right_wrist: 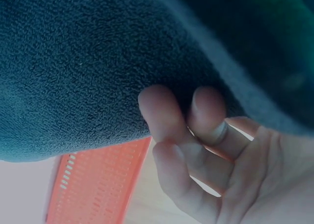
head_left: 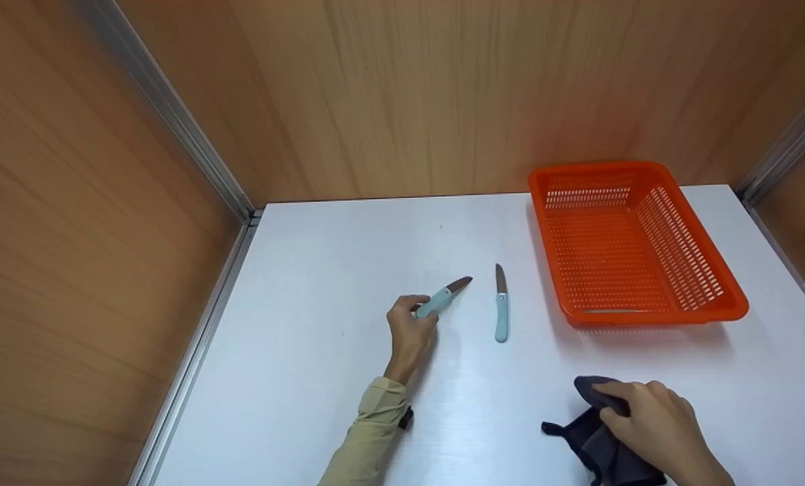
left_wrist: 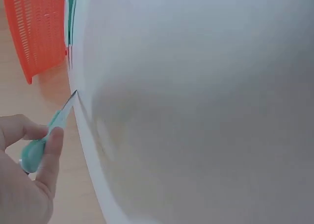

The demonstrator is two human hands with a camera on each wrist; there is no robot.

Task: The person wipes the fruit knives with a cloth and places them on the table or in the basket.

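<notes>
Between thumb and fingers, my left hand [head_left: 411, 331] pinches the light blue handle of a small paring knife [head_left: 436, 302]. Its blade points away to the right, low over the white table. In the left wrist view the same knife [left_wrist: 35, 153] shows a teal handle between the fingertips. A second paring knife [head_left: 502, 314] lies on the table just to the right, blade pointing to the back. At the front right, my right hand [head_left: 655, 418] grips a dark grey cloth [head_left: 618, 449], part of it hanging down. The right wrist view shows its fingers curled against the fuzzy cloth [right_wrist: 93, 72].
An orange plastic basket [head_left: 652, 316] with perforated walls stands at the back right of the white table [head_left: 321, 283]. Wood panels [head_left: 402, 101] close off the back and both sides, with metal strips [head_left: 179, 115] along the corners.
</notes>
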